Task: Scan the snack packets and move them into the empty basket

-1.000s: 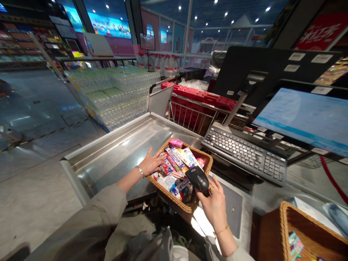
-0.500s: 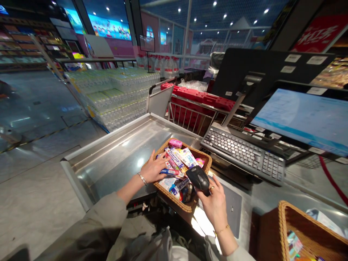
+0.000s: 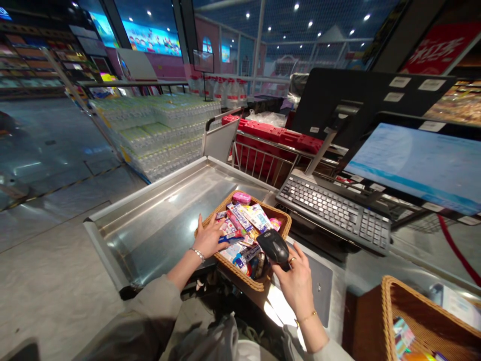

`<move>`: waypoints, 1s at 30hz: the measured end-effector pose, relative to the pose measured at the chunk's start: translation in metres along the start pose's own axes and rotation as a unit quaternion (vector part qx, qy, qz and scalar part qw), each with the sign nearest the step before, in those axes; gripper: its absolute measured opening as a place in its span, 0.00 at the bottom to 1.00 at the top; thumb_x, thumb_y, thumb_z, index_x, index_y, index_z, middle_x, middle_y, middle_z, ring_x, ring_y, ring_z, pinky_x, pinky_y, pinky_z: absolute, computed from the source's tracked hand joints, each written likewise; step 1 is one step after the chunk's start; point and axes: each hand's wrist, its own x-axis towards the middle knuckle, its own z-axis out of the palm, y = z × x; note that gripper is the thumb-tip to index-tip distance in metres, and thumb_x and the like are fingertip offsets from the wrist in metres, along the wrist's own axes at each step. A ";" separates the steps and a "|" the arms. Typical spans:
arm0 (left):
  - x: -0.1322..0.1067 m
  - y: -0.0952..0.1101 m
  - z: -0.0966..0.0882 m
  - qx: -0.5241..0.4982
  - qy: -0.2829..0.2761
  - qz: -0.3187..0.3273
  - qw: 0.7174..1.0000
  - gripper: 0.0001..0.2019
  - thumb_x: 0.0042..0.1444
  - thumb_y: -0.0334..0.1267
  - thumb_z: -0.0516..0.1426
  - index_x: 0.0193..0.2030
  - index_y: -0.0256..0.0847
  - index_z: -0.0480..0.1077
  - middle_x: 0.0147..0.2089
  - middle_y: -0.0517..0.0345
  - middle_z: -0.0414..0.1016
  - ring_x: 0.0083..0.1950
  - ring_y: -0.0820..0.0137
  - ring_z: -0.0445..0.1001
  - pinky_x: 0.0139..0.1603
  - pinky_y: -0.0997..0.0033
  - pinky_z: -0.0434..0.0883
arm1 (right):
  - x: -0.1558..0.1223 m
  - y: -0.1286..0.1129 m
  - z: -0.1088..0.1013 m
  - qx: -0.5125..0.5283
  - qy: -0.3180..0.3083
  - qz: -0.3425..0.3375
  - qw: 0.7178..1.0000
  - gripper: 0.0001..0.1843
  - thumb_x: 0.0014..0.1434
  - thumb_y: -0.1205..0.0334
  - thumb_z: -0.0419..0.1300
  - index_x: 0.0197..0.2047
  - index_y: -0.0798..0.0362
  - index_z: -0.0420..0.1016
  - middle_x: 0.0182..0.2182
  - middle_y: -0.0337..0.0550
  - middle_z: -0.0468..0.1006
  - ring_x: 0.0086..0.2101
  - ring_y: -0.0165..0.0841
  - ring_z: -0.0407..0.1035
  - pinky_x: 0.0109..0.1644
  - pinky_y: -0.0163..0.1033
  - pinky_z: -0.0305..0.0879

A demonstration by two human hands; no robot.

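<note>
My left hand (image 3: pixel 208 239) is over the left rim of the wicker basket (image 3: pixel 240 275), fingers pinched on a small blue-and-red packet (image 3: pixel 230 237) lying on top of the heap. My right hand (image 3: pixel 296 283) is wrapped tight around a black scanner (image 3: pixel 273 246), its head tilted over the basket's near right corner. The basket is full of mixed packets and sits at the right edge of the steel table (image 3: pixel 158 220). A keyboard (image 3: pixel 334 213) is just beyond it, under a lit screen (image 3: pixel 417 165). A second basket (image 3: pixel 389 311) is at far right.

Red sign (image 3: pixel 443 45) characters blurred; print on packets (image 3: pixel 244 218) unreadable.
</note>
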 end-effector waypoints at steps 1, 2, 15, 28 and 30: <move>0.000 0.000 0.001 0.003 -0.001 -0.006 1.000 0.14 0.54 0.54 0.60 0.37 0.46 0.77 0.66 0.53 0.65 0.72 0.45 0.48 0.60 0.26 0.17 | 0.000 0.000 -0.001 0.001 0.001 0.000 1.000 0.16 0.51 0.56 0.62 0.43 0.50 0.80 0.51 0.45 0.77 0.62 0.47 0.56 0.63 0.55 0.58; 0.000 0.001 0.001 0.005 -0.001 -0.009 1.000 0.14 0.54 0.53 0.60 0.36 0.46 0.77 0.66 0.53 0.65 0.72 0.45 0.48 0.60 0.25 0.17 | 0.000 0.000 -0.001 0.002 0.002 0.000 1.000 0.16 0.51 0.56 0.61 0.43 0.50 0.80 0.51 0.45 0.77 0.62 0.47 0.56 0.63 0.55 0.58; 0.003 0.015 -0.027 -0.032 0.043 -0.009 0.999 0.09 0.58 0.47 0.58 0.42 0.49 0.74 0.69 0.60 0.60 0.73 0.48 0.45 0.63 0.24 0.24 | -0.003 0.002 -0.007 0.014 0.011 -0.003 1.000 0.16 0.51 0.56 0.61 0.42 0.50 0.80 0.51 0.45 0.77 0.62 0.48 0.56 0.62 0.56 0.58; 0.027 0.051 -0.055 -0.027 0.140 0.028 0.989 0.08 0.58 0.44 0.59 0.42 0.48 0.75 0.69 0.58 0.59 0.74 0.49 0.44 0.65 0.26 0.22 | -0.001 0.002 -0.026 0.003 0.054 -0.016 0.998 0.15 0.52 0.54 0.61 0.41 0.50 0.79 0.50 0.46 0.78 0.62 0.47 0.56 0.62 0.56 0.58; 0.032 0.059 -0.059 -0.027 0.149 0.035 0.988 0.07 0.57 0.43 0.59 0.42 0.48 0.75 0.69 0.59 0.59 0.74 0.49 0.43 0.65 0.26 0.22 | -0.001 0.001 -0.030 0.000 0.065 -0.023 0.998 0.14 0.52 0.54 0.61 0.40 0.50 0.79 0.50 0.47 0.78 0.62 0.47 0.56 0.62 0.56 0.58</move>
